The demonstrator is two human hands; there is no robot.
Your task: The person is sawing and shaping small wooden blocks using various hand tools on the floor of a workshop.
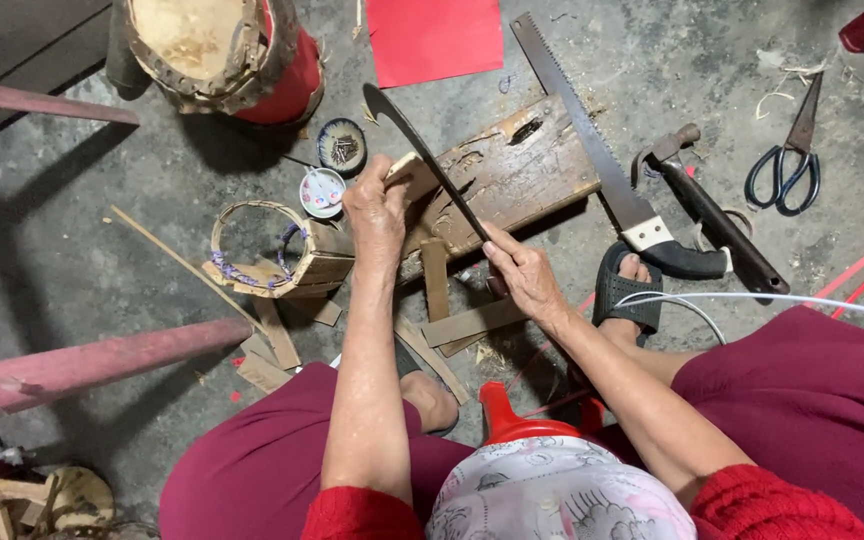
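Seen from above: left hand (377, 215) closed on a bamboo piece (410, 172) standing on a wooden block (512, 175); right hand (522, 272) grips a curved knife (422, 150) set against it. Cut strips (467, 322) and a half-built basket frame (272, 250) lie beside; splitting looks underway

Red knitted sleeves (752, 500), maroon trousers (802, 390), dark sandals (627, 290), patterned apron (552, 490).

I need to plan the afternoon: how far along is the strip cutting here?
Done: several cut strips lie by the wooden block, and a strip ring is partly woven. In hand: the left hand steadies a flat piece on the block while the right hand holds the curved knife against it. Left: the ring looks unfinished.
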